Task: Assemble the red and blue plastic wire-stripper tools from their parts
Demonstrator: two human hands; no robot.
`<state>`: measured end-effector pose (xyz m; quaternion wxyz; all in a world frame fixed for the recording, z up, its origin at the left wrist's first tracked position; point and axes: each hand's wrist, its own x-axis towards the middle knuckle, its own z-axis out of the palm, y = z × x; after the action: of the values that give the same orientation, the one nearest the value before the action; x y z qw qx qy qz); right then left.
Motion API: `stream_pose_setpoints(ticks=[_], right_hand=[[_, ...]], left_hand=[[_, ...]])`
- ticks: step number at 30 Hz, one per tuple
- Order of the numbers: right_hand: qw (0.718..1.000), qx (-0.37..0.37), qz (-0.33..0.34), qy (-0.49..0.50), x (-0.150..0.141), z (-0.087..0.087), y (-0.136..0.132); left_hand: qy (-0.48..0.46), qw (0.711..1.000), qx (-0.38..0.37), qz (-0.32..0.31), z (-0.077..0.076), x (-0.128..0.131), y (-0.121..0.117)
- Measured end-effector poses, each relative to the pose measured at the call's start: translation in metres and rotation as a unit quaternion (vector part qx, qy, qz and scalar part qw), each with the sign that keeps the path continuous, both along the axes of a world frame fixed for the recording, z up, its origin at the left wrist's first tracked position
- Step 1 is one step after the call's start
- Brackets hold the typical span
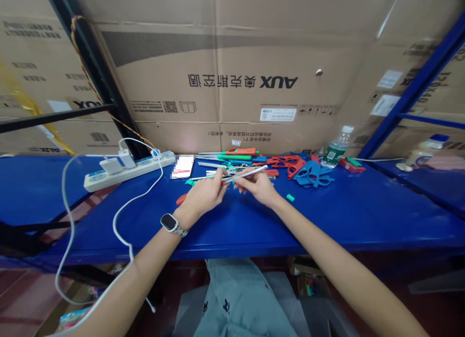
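1. Containers: clear plastic bottle (334, 150), green label, white cap, can't tell how full. Open cardboard box (303, 284) under the table (232, 230) has bright green bits inside.
2. Smooth blue tabletop, with slim metallic rods and glossy red, green and blue plastic pieces (312, 174) heaped at the back.
3. My right hand (259, 187) is pinching a shiny silvery rod (254, 171), just in front of that heap.
4. My left hand (205, 194) is curled beside it, fingers closed on a red-orange piece (227, 180), mostly hidden.

The tabletop (327, 220) was smooth, glossy blue-painted metal, the tubes (254, 171) shiny metal, and the cartons (163, 46) matt brown cardboard.
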<state>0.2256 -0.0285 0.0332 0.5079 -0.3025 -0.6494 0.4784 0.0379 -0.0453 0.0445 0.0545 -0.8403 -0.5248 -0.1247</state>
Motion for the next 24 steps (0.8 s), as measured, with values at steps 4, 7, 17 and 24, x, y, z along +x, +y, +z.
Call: stream_pose_setpoints(ticks=[4, 7, 17, 24], right_hand=[[0.999, 0.022, -0.031, -0.039, -0.010, -0.005, -0.001], [0.997, 0.044, -0.042, -0.053, -0.012, -0.006, 0.003], [0.994, 0.078, -0.065, -0.039, -0.002, 0.003, -0.002], [0.993, 0.048, -0.106, 0.022, 0.009, 0.003, -0.003]], left_hand=[[-0.034, 0.999, -0.005, -0.009, 0.003, 0.012, 0.000], [-0.047, 0.999, -0.008, -0.022, 0.007, 0.018, 0.002], [-0.140, 0.987, -0.017, -0.082, 0.013, 0.021, 0.002], [-0.021, 0.999, 0.017, -0.043, 0.028, -0.016, -0.002]])
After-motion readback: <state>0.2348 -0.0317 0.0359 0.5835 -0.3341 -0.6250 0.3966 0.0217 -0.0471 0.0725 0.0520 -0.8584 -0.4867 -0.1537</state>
